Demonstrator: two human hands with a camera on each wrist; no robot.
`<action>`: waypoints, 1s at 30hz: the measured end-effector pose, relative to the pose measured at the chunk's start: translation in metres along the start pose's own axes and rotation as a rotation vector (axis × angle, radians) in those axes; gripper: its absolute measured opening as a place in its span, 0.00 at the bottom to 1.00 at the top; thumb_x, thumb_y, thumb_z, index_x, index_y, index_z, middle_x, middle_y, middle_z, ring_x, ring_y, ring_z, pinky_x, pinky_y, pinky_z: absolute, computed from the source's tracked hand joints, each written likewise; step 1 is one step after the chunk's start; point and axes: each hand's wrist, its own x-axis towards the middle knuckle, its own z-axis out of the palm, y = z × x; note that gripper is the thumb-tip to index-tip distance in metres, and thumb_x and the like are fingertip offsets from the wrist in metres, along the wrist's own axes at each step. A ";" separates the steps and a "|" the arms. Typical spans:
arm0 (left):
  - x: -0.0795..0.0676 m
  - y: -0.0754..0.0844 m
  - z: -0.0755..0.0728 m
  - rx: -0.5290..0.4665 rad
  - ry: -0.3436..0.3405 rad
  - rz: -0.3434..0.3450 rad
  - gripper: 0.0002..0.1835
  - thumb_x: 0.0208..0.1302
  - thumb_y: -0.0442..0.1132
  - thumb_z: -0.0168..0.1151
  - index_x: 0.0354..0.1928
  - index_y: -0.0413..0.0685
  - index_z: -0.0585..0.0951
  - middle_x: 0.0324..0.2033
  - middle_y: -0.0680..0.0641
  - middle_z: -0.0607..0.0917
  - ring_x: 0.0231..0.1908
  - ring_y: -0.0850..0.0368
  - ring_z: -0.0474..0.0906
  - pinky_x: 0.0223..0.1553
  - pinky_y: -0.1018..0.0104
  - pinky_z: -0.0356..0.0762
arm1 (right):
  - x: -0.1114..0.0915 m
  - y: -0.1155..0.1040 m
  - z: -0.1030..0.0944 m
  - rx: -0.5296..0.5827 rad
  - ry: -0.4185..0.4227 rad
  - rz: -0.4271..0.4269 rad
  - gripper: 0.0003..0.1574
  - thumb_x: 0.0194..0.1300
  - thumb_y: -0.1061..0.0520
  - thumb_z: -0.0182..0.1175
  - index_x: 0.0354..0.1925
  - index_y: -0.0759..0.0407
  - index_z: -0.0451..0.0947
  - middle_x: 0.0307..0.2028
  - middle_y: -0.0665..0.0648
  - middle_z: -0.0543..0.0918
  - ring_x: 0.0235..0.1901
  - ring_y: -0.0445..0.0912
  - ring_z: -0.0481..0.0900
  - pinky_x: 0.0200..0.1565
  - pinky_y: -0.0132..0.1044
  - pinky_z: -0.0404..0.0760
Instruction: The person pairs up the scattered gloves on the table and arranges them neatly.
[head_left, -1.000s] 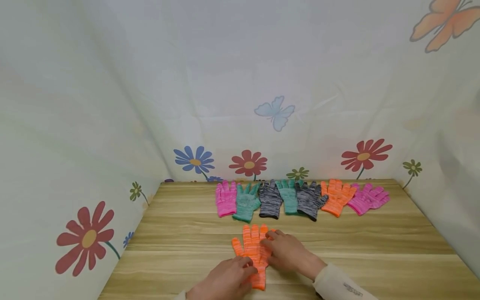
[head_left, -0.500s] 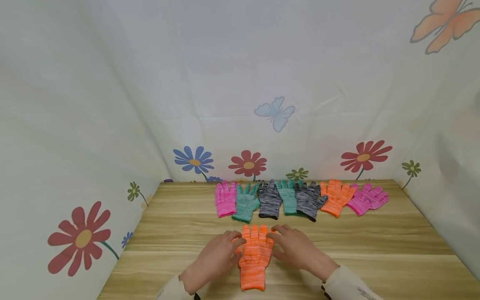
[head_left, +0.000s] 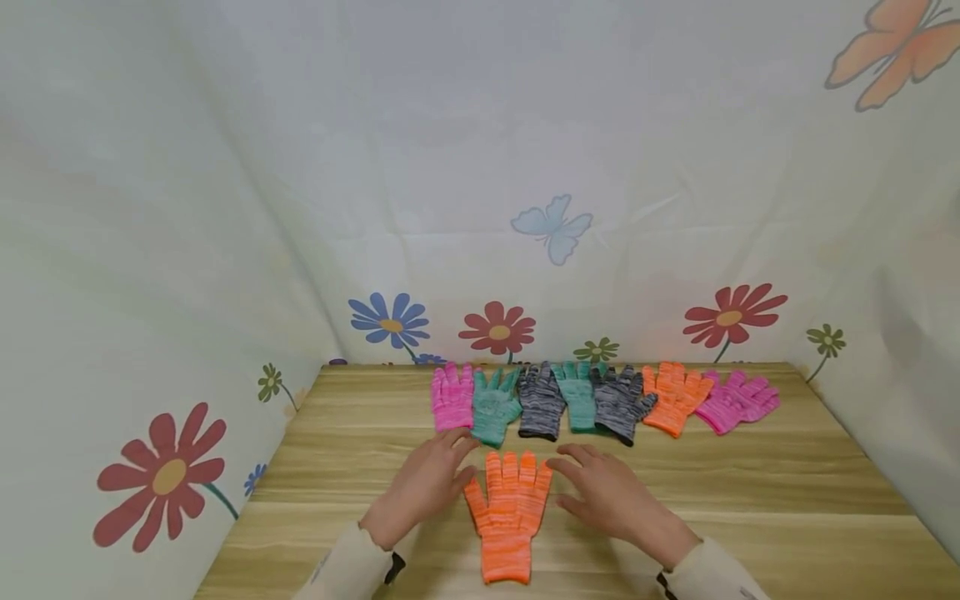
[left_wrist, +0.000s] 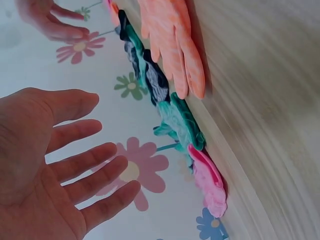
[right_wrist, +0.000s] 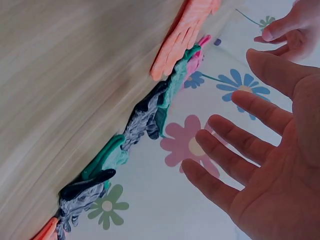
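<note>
An orange knit glove [head_left: 510, 508] lies flat on the wooden table [head_left: 360, 517], its fingers pointing to the back and its cuff to the front. My left hand [head_left: 422, 483] hovers at its left, near the glove's thumb, with fingers spread and nothing held; the left wrist view shows the bare palm and loose fingers [left_wrist: 90, 165]. On the other side, my right hand [head_left: 611, 496] stands beside the glove's outer finger. It holds nothing either, and its fingers [right_wrist: 240, 145] are spread in the right wrist view.
Along the back edge runs a row of gloves: a pink glove [head_left: 452, 398], a green glove [head_left: 495, 407], a grey glove [head_left: 541, 404], another green and grey pair overlapping, an orange glove [head_left: 675, 398] and a pink glove [head_left: 737, 402]. A flowered cloth [head_left: 420, 167] encloses the table.
Both hands have let go of the orange glove and drawn apart, the left hand to the left and back, the right hand to the right. The glove now lies smooth, its thumb uncovered.
</note>
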 end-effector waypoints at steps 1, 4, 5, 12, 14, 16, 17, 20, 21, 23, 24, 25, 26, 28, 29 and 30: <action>0.001 -0.001 0.001 -0.004 0.001 -0.007 0.21 0.65 0.45 0.65 0.58 0.51 0.79 0.57 0.48 0.80 0.56 0.51 0.77 0.54 0.54 0.80 | 0.000 0.001 0.000 -0.003 0.004 0.004 0.30 0.64 0.43 0.64 0.62 0.48 0.75 0.63 0.57 0.76 0.61 0.57 0.75 0.57 0.60 0.76; 0.004 -0.006 0.003 -0.005 0.013 -0.020 0.21 0.64 0.45 0.66 0.58 0.51 0.79 0.57 0.48 0.80 0.56 0.51 0.78 0.53 0.54 0.80 | -0.002 0.002 -0.001 -0.026 0.020 0.014 0.31 0.63 0.43 0.65 0.62 0.48 0.75 0.62 0.57 0.76 0.62 0.57 0.74 0.59 0.59 0.75; 0.005 -0.007 0.004 -0.006 0.021 -0.021 0.21 0.64 0.44 0.66 0.58 0.51 0.79 0.57 0.47 0.80 0.56 0.51 0.78 0.53 0.54 0.81 | -0.003 0.003 -0.001 -0.036 0.028 0.017 0.31 0.63 0.43 0.66 0.62 0.48 0.75 0.62 0.56 0.76 0.62 0.56 0.74 0.59 0.59 0.75; 0.012 -0.010 0.008 -0.011 0.035 -0.024 0.21 0.64 0.45 0.65 0.58 0.50 0.79 0.55 0.48 0.80 0.55 0.51 0.78 0.53 0.55 0.81 | -0.012 0.014 -0.002 -0.063 0.070 0.032 0.32 0.61 0.43 0.67 0.62 0.48 0.76 0.62 0.57 0.77 0.61 0.56 0.75 0.58 0.58 0.76; 0.013 -0.009 0.009 -0.024 0.015 -0.028 0.21 0.65 0.45 0.65 0.59 0.51 0.78 0.57 0.47 0.80 0.56 0.51 0.78 0.54 0.54 0.81 | -0.014 0.018 -0.003 -0.069 0.074 0.044 0.32 0.61 0.43 0.67 0.62 0.48 0.76 0.62 0.57 0.76 0.61 0.56 0.75 0.57 0.58 0.77; 0.013 -0.008 0.011 -0.030 -0.003 -0.030 0.21 0.65 0.46 0.64 0.60 0.51 0.78 0.58 0.47 0.79 0.58 0.50 0.77 0.56 0.53 0.79 | -0.016 0.023 -0.005 -0.068 0.079 0.058 0.32 0.62 0.44 0.67 0.62 0.49 0.75 0.62 0.58 0.76 0.60 0.56 0.75 0.57 0.58 0.77; 0.013 -0.007 0.012 -0.034 -0.015 -0.031 0.22 0.66 0.46 0.64 0.60 0.51 0.78 0.59 0.46 0.79 0.59 0.50 0.77 0.57 0.53 0.79 | -0.017 0.025 -0.006 -0.069 0.081 0.067 0.32 0.62 0.44 0.67 0.63 0.49 0.75 0.62 0.58 0.76 0.60 0.57 0.75 0.56 0.58 0.77; 0.013 -0.004 0.015 -0.044 -0.039 -0.026 0.22 0.66 0.47 0.63 0.61 0.52 0.78 0.60 0.46 0.78 0.60 0.49 0.75 0.58 0.51 0.78 | -0.021 0.033 -0.009 -0.062 0.086 0.095 0.33 0.62 0.45 0.67 0.63 0.49 0.74 0.62 0.58 0.76 0.60 0.57 0.75 0.55 0.59 0.77; 0.013 -0.003 0.015 -0.044 -0.041 -0.022 0.22 0.66 0.47 0.63 0.60 0.52 0.78 0.60 0.46 0.78 0.60 0.48 0.76 0.58 0.51 0.78 | -0.023 0.036 -0.010 -0.058 0.087 0.101 0.33 0.62 0.45 0.67 0.63 0.49 0.74 0.62 0.58 0.76 0.60 0.57 0.75 0.55 0.59 0.77; 0.012 0.000 0.017 -0.052 -0.046 -0.016 0.22 0.66 0.47 0.63 0.60 0.52 0.78 0.59 0.47 0.79 0.59 0.48 0.76 0.57 0.50 0.79 | -0.025 0.042 -0.013 -0.055 0.095 0.113 0.33 0.61 0.46 0.68 0.63 0.49 0.74 0.61 0.59 0.76 0.60 0.58 0.75 0.55 0.59 0.78; 0.011 0.001 0.018 -0.053 -0.044 -0.010 0.21 0.66 0.47 0.64 0.60 0.52 0.78 0.59 0.47 0.79 0.59 0.49 0.77 0.56 0.50 0.79 | -0.027 0.045 -0.015 -0.053 0.101 0.118 0.33 0.61 0.46 0.68 0.63 0.50 0.74 0.61 0.59 0.76 0.60 0.58 0.76 0.54 0.59 0.78; 0.011 0.002 0.019 -0.050 -0.042 -0.005 0.21 0.66 0.47 0.64 0.60 0.52 0.79 0.58 0.47 0.79 0.58 0.49 0.77 0.56 0.51 0.79 | -0.028 0.048 -0.017 -0.054 0.107 0.121 0.33 0.61 0.47 0.68 0.63 0.51 0.74 0.61 0.60 0.76 0.59 0.59 0.76 0.54 0.59 0.78; 0.010 0.003 0.020 -0.048 -0.035 0.006 0.21 0.66 0.47 0.63 0.59 0.52 0.79 0.58 0.47 0.79 0.58 0.50 0.77 0.55 0.51 0.80 | -0.029 0.052 -0.018 -0.056 0.114 0.124 0.33 0.61 0.47 0.68 0.63 0.51 0.74 0.61 0.60 0.76 0.59 0.59 0.76 0.54 0.59 0.78; 0.007 0.005 0.021 -0.048 -0.021 0.027 0.20 0.65 0.46 0.64 0.59 0.52 0.79 0.56 0.48 0.80 0.55 0.51 0.78 0.53 0.53 0.81 | -0.031 0.058 -0.022 -0.061 0.137 0.126 0.33 0.61 0.47 0.68 0.62 0.52 0.75 0.60 0.61 0.77 0.57 0.60 0.77 0.53 0.59 0.79; 0.006 0.006 0.022 -0.042 -0.013 0.041 0.20 0.65 0.46 0.64 0.58 0.53 0.79 0.56 0.49 0.80 0.55 0.51 0.78 0.52 0.54 0.81 | -0.032 0.061 -0.023 -0.068 0.150 0.127 0.33 0.61 0.47 0.68 0.62 0.53 0.75 0.59 0.61 0.77 0.57 0.60 0.78 0.52 0.58 0.79; 0.004 0.008 0.022 -0.041 -0.010 0.054 0.20 0.65 0.46 0.64 0.58 0.52 0.79 0.55 0.49 0.80 0.54 0.52 0.78 0.51 0.55 0.81 | -0.033 0.065 -0.025 -0.075 0.161 0.128 0.33 0.60 0.47 0.69 0.62 0.54 0.75 0.59 0.62 0.78 0.56 0.60 0.78 0.52 0.59 0.79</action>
